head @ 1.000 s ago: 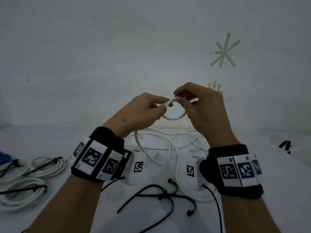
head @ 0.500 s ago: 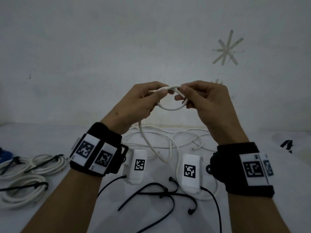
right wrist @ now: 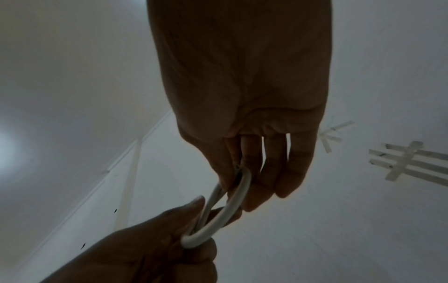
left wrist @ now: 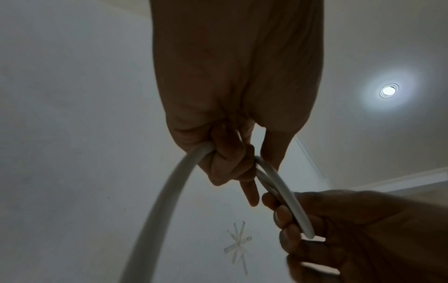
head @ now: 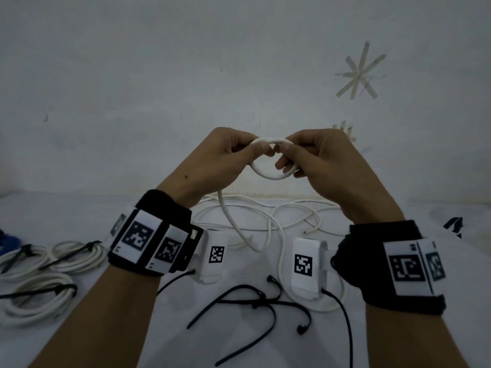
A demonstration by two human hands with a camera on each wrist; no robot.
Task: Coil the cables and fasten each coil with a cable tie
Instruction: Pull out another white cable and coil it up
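- Step in hand: coiling. Left hand (head: 212, 160) and right hand (head: 318, 160) both pinch the white cable's (head: 271, 176) first loop.
- Next: draw in slack trailing toward 6 o'clock; cable ties (head: 255, 301) wait on the bench (head: 425, 261).

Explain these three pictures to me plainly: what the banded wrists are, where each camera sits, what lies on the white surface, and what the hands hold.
There is no machine: a person works with bare hands, wearing black wrist bands that carry printed markers and small cameras. The wide picture comes from a head camera looking down. The other two look along each hand from the wrist, up toward wall and ceiling.

The left hand and right hand pinch a small loop of white cable, raised above the surface; the rest of it trails down in loose curves.

On the white surface, at the left, lie finished coils fastened with black ties. Loose black cable ties lie near the person.
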